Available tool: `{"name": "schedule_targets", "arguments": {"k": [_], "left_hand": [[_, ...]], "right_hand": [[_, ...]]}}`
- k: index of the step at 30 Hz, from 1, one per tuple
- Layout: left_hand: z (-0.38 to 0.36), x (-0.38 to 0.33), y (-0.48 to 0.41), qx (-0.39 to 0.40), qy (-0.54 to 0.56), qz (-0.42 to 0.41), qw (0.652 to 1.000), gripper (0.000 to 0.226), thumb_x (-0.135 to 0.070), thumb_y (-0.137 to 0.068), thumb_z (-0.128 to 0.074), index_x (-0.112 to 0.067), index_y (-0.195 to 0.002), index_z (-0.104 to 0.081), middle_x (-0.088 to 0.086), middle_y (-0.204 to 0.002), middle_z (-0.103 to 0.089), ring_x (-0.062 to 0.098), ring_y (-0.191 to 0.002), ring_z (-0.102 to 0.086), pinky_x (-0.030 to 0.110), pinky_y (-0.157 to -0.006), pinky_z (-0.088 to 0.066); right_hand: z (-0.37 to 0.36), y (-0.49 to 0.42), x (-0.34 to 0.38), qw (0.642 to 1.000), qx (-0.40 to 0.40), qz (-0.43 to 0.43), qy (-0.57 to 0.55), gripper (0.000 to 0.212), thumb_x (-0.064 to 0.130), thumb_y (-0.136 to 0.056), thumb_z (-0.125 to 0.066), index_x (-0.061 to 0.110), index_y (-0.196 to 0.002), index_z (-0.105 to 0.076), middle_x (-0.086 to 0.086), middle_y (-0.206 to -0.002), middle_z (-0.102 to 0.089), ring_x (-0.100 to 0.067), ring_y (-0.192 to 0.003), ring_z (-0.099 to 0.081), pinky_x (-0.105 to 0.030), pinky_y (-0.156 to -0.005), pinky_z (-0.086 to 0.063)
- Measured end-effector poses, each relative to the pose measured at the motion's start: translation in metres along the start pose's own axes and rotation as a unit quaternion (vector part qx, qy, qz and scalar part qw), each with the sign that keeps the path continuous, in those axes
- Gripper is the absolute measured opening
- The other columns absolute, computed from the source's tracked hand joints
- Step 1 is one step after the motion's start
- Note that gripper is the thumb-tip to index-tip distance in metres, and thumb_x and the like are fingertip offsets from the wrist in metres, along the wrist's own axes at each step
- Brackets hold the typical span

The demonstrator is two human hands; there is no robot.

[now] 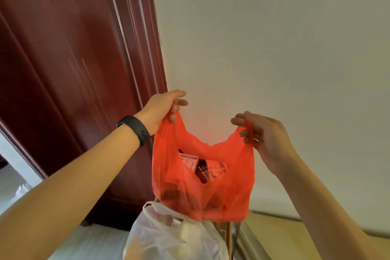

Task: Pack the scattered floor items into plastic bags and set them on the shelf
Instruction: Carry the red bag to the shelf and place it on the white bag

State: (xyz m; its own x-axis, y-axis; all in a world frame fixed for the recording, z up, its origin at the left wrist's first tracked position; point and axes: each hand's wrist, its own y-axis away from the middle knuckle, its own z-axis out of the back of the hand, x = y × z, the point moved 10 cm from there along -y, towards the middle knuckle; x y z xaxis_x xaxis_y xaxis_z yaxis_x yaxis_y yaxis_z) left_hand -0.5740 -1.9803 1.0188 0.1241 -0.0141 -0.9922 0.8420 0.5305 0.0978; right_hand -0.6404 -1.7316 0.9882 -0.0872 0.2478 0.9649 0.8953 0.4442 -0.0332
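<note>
A translucent red plastic bag [202,183] hangs in mid-air in front of me, held up by both handles. My left hand [162,110], with a black band on its wrist, grips the left handle. My right hand [263,133] pinches the right handle. Small boxes and packets [202,167] show through the bag's open mouth. Just below the red bag sits a filled white plastic bag [168,236], touching or nearly touching its bottom. A narrow bamboo-coloured shelf frame [226,236] shows behind the white bag, mostly hidden.
A dark red wooden door [69,82] fills the left side. A plain cream wall [274,38] is behind the bags. Pale floor [90,245] lies at the lower left and a light wooden surface [278,236] at the lower right.
</note>
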Motion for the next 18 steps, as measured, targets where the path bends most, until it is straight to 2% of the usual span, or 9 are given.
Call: {"name": "schedule_targets", "arguments": {"k": [4,6,8,10,12,14,16,18], "left_hand": [[0.030,0.028,-0.042,0.003,-0.053,0.003,0.999,0.035,-0.034,-0.094,-0.060,-0.001,-0.091,-0.071,-0.005,-0.046,-0.044,0.009,-0.038,-0.035,0.024,-0.046,-0.037],[0.034,0.048,-0.058,0.035,-0.128,-0.016,0.991,0.034,-0.032,-0.096,-0.058,-0.003,-0.085,-0.073,0.000,-0.050,-0.049,0.014,-0.042,-0.044,0.025,-0.051,-0.042],[0.033,0.077,-0.068,0.074,-0.235,-0.039,0.968,0.031,-0.031,-0.096,-0.058,-0.010,-0.078,-0.072,0.001,-0.054,-0.060,0.016,-0.050,-0.057,0.024,-0.057,-0.046],[0.040,0.105,-0.073,0.081,-0.310,-0.071,0.945,0.031,-0.034,-0.095,-0.058,-0.017,-0.073,-0.071,-0.005,-0.059,-0.067,0.010,-0.058,-0.063,0.024,-0.065,-0.045],[0.055,0.125,-0.074,0.050,-0.349,-0.120,0.928,0.032,-0.040,-0.093,-0.057,-0.020,-0.074,-0.071,-0.012,-0.064,-0.068,0.004,-0.065,-0.064,0.028,-0.069,-0.047],[0.072,0.146,-0.068,0.010,-0.338,-0.153,0.929,0.025,-0.043,-0.091,-0.060,-0.026,-0.076,-0.069,-0.015,-0.067,-0.066,0.003,-0.068,-0.062,0.029,-0.070,-0.048],[0.092,0.165,-0.057,-0.052,-0.283,-0.190,0.939,0.020,-0.047,-0.084,-0.065,-0.028,-0.081,-0.061,-0.016,-0.073,-0.062,0.004,-0.073,-0.057,0.029,-0.071,-0.046],[0.112,0.179,-0.043,-0.127,-0.234,-0.250,0.931,0.040,-0.052,-0.075,-0.067,-0.024,-0.100,-0.054,-0.016,-0.097,-0.054,0.010,-0.091,-0.051,0.029,-0.081,-0.043]], "right_hand": [[-0.016,-0.026,-0.053,0.999,-0.008,-0.033,-0.012,0.023,0.014,-0.090,-0.059,-0.004,-0.100,-0.069,-0.014,-0.087,-0.073,-0.019,-0.060,-0.055,-0.029,-0.058,-0.040],[-0.012,-0.036,-0.079,0.998,-0.038,-0.043,0.022,0.020,0.011,-0.091,-0.060,-0.004,-0.099,-0.069,-0.015,-0.082,-0.071,-0.021,-0.059,-0.055,-0.029,-0.056,-0.039],[-0.004,-0.041,-0.104,0.993,-0.082,-0.050,0.070,0.016,0.011,-0.092,-0.061,-0.002,-0.098,-0.069,-0.013,-0.081,-0.071,-0.019,-0.059,-0.056,-0.027,-0.056,-0.040],[0.002,-0.039,-0.125,0.987,-0.115,-0.032,0.106,0.010,0.006,-0.092,-0.061,0.000,-0.096,-0.069,-0.009,-0.076,-0.069,-0.015,-0.059,-0.058,-0.022,-0.056,-0.046],[0.007,-0.029,-0.144,0.978,-0.151,-0.010,0.145,0.007,0.005,-0.090,-0.064,0.007,-0.089,-0.070,-0.003,-0.073,-0.070,-0.015,-0.065,-0.061,-0.023,-0.063,-0.049],[0.015,-0.013,-0.161,0.961,-0.192,0.011,0.201,0.003,0.018,-0.086,-0.070,0.019,-0.088,-0.070,0.004,-0.079,-0.072,-0.014,-0.074,-0.064,-0.028,-0.068,-0.049],[0.024,0.006,-0.177,0.942,-0.235,0.036,0.235,0.020,0.032,-0.080,-0.069,0.025,-0.099,-0.067,0.011,-0.095,-0.071,-0.010,-0.089,-0.065,-0.031,-0.074,-0.050],[0.034,0.025,-0.194,0.927,-0.275,0.051,0.251,0.043,0.037,-0.076,-0.070,0.026,-0.116,-0.058,0.014,-0.116,-0.063,-0.007,-0.107,-0.059,-0.032,-0.082,-0.048]]}}
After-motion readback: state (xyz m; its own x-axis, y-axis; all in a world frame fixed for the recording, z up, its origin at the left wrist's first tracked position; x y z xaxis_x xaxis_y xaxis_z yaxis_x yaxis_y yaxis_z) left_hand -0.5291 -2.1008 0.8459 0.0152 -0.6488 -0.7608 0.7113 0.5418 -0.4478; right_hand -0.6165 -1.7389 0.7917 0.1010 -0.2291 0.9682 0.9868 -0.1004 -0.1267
